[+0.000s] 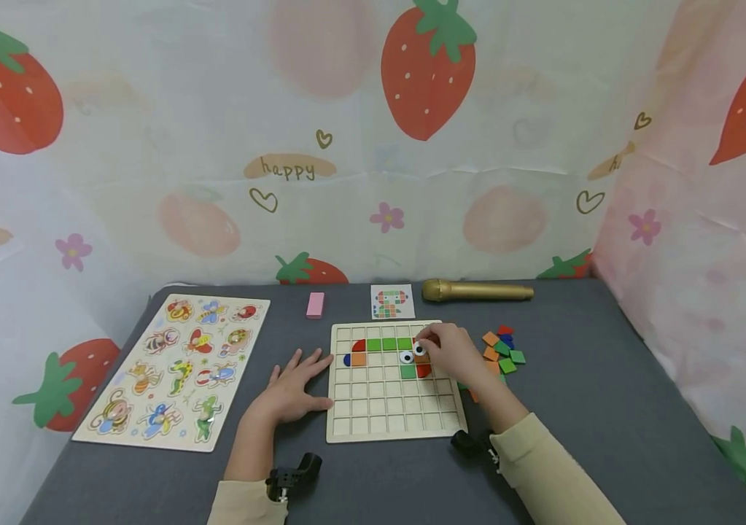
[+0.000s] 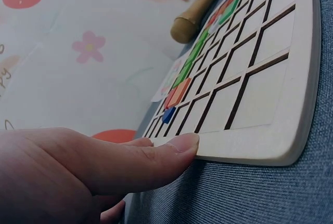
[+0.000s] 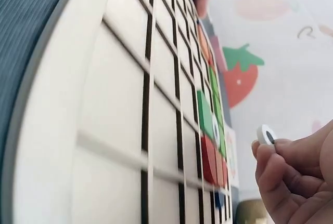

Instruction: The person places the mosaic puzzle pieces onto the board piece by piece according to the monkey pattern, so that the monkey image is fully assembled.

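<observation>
A wooden grid board (image 1: 386, 401) lies on the table with red, green, orange and blue tiles in its upper cells. My left hand (image 1: 290, 390) rests at the board's left edge, fingers spread and thumb (image 2: 179, 146) touching the rim. My right hand (image 1: 448, 354) is over the upper right of the board. Between thumb and fingertips it pinches a white round eye piece (image 3: 266, 134) with a dark pupil, held above the board. Another eye piece (image 1: 406, 357) sits in a cell beside a green tile (image 1: 408, 372) and a red tile (image 1: 424, 370).
Loose coloured tiles (image 1: 504, 350) lie in a pile right of the board. Behind it are a small pattern card (image 1: 392, 302), a pink block (image 1: 316, 305) and a gold microphone-shaped object (image 1: 478, 291). A picture board of insects and animals (image 1: 176, 372) lies at the left.
</observation>
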Motion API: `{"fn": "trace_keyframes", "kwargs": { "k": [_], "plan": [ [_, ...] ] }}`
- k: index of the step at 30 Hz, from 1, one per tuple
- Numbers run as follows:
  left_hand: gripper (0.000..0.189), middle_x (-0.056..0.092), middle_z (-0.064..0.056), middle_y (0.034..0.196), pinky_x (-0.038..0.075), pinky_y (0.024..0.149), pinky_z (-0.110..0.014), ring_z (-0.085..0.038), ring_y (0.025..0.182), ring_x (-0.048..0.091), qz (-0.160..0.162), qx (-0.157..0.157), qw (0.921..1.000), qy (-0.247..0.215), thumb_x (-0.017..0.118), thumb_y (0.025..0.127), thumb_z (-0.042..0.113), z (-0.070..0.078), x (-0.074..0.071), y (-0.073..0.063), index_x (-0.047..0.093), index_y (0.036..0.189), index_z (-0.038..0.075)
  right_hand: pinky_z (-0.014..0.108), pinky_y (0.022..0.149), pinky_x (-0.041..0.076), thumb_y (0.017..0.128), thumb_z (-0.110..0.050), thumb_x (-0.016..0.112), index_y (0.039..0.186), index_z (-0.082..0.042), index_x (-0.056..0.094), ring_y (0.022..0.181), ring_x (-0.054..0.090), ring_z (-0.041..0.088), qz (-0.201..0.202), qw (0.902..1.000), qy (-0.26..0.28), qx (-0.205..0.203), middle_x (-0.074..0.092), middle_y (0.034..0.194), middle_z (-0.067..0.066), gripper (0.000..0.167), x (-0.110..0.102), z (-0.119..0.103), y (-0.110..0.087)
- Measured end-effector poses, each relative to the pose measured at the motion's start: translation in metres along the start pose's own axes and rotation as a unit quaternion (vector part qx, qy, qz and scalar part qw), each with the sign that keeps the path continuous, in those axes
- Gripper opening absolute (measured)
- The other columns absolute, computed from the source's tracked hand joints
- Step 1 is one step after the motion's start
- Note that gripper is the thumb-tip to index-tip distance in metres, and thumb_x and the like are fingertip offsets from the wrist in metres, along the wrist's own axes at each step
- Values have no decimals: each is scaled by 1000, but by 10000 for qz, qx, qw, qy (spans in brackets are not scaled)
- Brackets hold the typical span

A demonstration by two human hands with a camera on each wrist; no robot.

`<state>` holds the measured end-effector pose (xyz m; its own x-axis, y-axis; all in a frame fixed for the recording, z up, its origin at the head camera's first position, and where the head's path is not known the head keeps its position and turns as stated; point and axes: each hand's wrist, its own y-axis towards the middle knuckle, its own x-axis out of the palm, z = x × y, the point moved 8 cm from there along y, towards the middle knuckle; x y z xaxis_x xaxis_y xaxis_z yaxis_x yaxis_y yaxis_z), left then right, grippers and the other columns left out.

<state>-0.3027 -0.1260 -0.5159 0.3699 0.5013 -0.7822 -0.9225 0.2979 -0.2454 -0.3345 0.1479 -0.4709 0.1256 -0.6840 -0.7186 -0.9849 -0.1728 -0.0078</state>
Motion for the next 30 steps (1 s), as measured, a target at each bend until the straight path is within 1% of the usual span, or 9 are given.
{"fn": "trace_keyframes", "kwargs": {
  "k": [3,6,9,13,16,20,27,30],
  "plan": [
    [82,27,-8,167,-1,122,-67,-38,157,4,-17,-14,10000,2,80,85,31,-1,0,0,40,156,22,28,62,51,101,-14,62,109,-5,73,72,63,14,-134,9997,221,46,72,90,6,16,11,-5,4],
    [82,27,-7,167,-1,122,-67,-38,157,4,-13,-14,10000,13,81,85,31,-1,1,1,40,156,22,28,63,54,100,-14,64,107,-6,72,72,65,14,-273,9987,413,117,71,89,4,14,22,-8,8],
    [82,27,-7,167,-1,122,-67,-38,157,4,-5,16,10000,-11,81,85,31,-1,1,2,41,156,22,28,62,54,98,-15,67,102,-7,71,71,65,14,-375,9977,550,154,69,87,3,10,32,-11,11],
    [82,27,-7,167,-1,122,-67,-38,157,4,6,29,10000,-37,80,85,30,0,0,1,41,156,22,29,64,53,97,-19,69,96,-12,69,77,64,14,-441,9972,597,64,68,89,0,7,42,-19,16],
    [81,27,-7,167,-1,122,-66,-37,157,4,13,-14,10000,10,80,86,30,0,0,1,41,156,22,29,67,51,96,-20,70,95,-15,70,81,63,13,-472,9973,554,-37,67,89,-2,6,50,-24,20],
    [80,28,-8,166,0,122,-67,-38,157,6,18,-14,10000,33,80,86,30,1,-1,0,42,156,21,31,68,49,95,-19,71,94,-13,71,77,60,15,-458,9977,503,-67,67,85,-1,6,58,-29,23],
    [81,29,-9,166,1,121,-68,-40,156,7,30,-1,10000,41,81,85,32,3,-2,-2,43,155,21,30,69,51,92,-16,75,89,-12,71,76,61,13,-262,9996,86,-88,68,84,-1,6,65,-34,27],
    [81,29,-10,166,1,121,-68,-40,156,8,34,10,10000,45,81,84,32,3,-2,-2,43,155,21,29,67,50,91,-16,75,87,-13,71,75,60,13,-214,9997,-52,-59,68,82,-1,7,66,-36,28]
  ]
}}
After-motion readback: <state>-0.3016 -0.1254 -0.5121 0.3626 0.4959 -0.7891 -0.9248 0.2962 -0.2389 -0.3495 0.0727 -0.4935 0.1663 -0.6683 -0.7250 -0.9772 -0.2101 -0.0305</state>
